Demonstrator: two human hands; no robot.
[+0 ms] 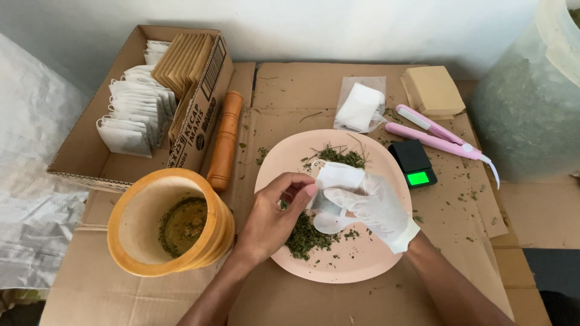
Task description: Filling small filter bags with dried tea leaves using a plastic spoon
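Note:
My bare left hand [275, 214] and my right hand [371, 208], in a thin white glove, meet over a pale pink plate [362, 265]. Both grip a small white filter bag [338, 176], the left at its left edge, the right from below and behind. Dried green leaf bits lie on the plate, a clump at the far side [341, 157] and a larger pile under my hands [305, 238].
A wooden mortar [166, 232] with green residue stands at left, and a wooden pestle [225, 142] lies beside a cardboard box [78, 145] of filled bags. A black pocket scale [414, 163], a pink sealing iron [435, 136], packed white bags [360, 105] and tan envelopes [432, 90] lie behind. A large translucent tub [531, 90] stands at right.

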